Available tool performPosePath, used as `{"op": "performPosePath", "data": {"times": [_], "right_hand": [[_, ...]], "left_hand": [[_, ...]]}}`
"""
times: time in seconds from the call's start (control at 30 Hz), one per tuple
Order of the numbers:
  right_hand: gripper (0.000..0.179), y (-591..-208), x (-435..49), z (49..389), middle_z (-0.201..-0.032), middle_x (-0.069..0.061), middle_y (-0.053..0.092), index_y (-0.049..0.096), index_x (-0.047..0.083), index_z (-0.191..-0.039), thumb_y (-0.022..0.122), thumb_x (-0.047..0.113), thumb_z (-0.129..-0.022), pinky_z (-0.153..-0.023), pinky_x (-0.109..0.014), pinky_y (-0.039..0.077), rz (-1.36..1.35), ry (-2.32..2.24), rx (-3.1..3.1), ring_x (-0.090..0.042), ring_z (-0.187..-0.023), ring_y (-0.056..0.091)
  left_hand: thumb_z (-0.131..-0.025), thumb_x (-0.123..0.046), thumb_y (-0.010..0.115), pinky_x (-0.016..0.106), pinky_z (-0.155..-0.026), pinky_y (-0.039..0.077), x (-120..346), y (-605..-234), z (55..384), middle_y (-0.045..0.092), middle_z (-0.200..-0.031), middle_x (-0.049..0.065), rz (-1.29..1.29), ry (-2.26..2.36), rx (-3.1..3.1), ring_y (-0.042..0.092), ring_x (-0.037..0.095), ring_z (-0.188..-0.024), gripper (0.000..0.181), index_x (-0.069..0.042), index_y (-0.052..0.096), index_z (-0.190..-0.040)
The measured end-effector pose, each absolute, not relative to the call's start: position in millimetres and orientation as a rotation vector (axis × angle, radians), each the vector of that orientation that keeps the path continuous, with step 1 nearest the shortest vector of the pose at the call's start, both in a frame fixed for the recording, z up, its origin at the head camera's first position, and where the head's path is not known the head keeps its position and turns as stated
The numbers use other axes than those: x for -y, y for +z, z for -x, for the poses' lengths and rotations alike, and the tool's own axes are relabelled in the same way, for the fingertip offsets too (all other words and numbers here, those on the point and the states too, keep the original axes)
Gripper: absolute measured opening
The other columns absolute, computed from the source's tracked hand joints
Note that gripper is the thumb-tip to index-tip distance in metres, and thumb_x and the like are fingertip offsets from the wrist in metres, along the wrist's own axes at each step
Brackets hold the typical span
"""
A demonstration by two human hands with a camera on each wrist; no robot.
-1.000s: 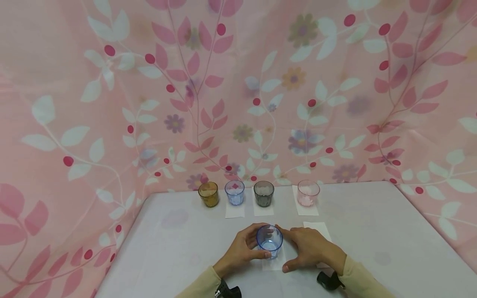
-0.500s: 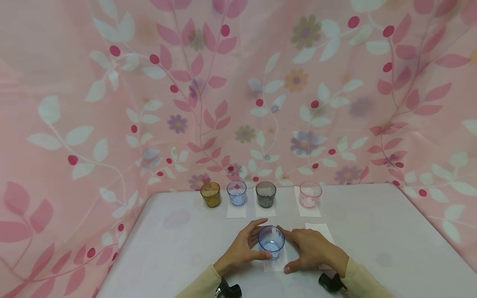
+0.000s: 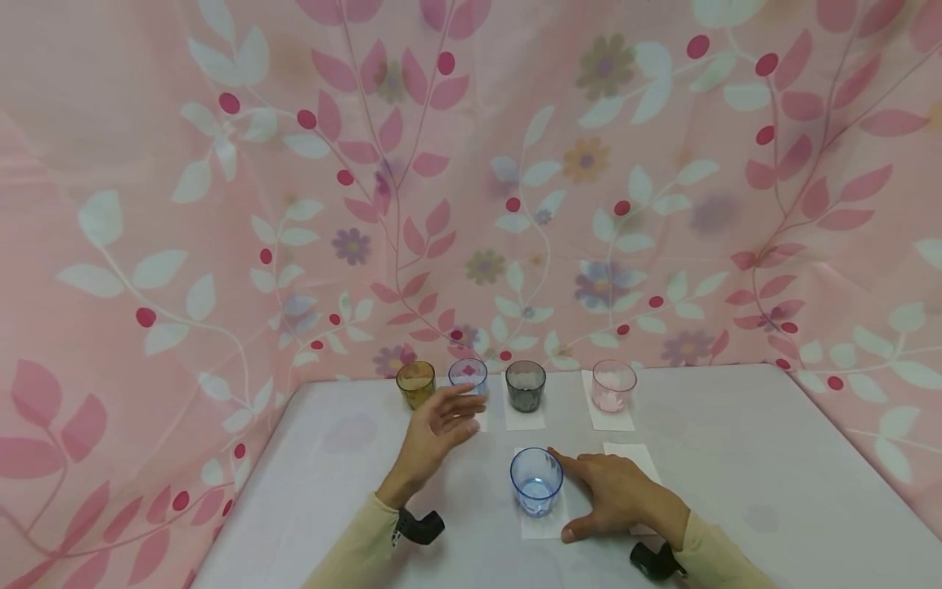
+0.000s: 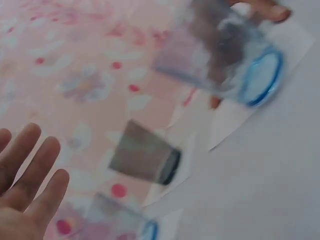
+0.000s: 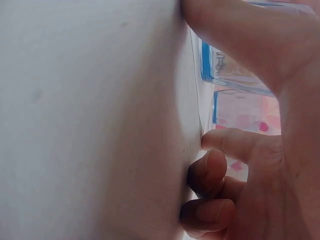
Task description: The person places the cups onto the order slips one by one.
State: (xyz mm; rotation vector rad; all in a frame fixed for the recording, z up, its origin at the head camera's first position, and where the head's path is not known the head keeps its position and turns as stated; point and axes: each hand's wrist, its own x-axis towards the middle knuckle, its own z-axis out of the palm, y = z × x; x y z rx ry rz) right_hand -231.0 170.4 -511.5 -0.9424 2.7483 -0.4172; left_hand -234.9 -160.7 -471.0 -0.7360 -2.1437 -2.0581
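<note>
A clear blue glass stands upright on a white paper slip near the front of the table. My right hand rests on the table just right of it, thumb and fingers spread, the index fingertip right at the glass's side. In the right wrist view, the thumb and fingertips meet the table surface. My left hand is raised with relaxed fingers and holds nothing. It overlaps a second blue glass in the back row, partly hiding it. The left wrist view is blurred and shows spread fingers.
An amber glass, a grey glass and a pink glass line the table's back edge. Paper slips lie under the grey and pink glasses. Another paper slip lies partly beneath my right hand. A floral curtain hangs behind the table.
My left hand has let go of the near blue glass and moved up and left toward the back row. The glass stays in place. My right hand has barely moved.
</note>
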Motion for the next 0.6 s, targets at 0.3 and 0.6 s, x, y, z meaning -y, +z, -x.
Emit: {"op": "performPosePath", "data": {"times": [0.3,0.6], "right_hand": [[0.115,-511.5,-170.2,230.1,-0.125,-0.004,0.073,0.044,0.027,-0.163,0.081,0.082,-0.070,-0.089,-0.052,0.058,0.955,-0.401,-2.750,-0.024,-0.106,0.069],[0.114,-508.9,-168.7,231.1,-0.125,-0.005,0.073,0.044,0.027,-0.163,0.081,0.081,-0.070,-0.091,-0.053,0.058,0.923,-0.395,-2.735,-0.024,-0.105,0.068]], "left_hand": [[-0.096,0.008,0.071,0.023,-0.104,0.056,207.2,-457.1,253.9,0.062,-0.132,0.036,0.382,-1.788,1.903,0.067,0.029,-0.122,0.038,0.015,0.061,-0.132],[-0.095,-0.005,0.079,0.068,-0.126,0.026,233.6,-480.9,278.1,0.058,-0.149,0.020,0.237,-1.643,2.075,0.044,0.037,-0.149,0.056,0.002,0.056,-0.145]]}}
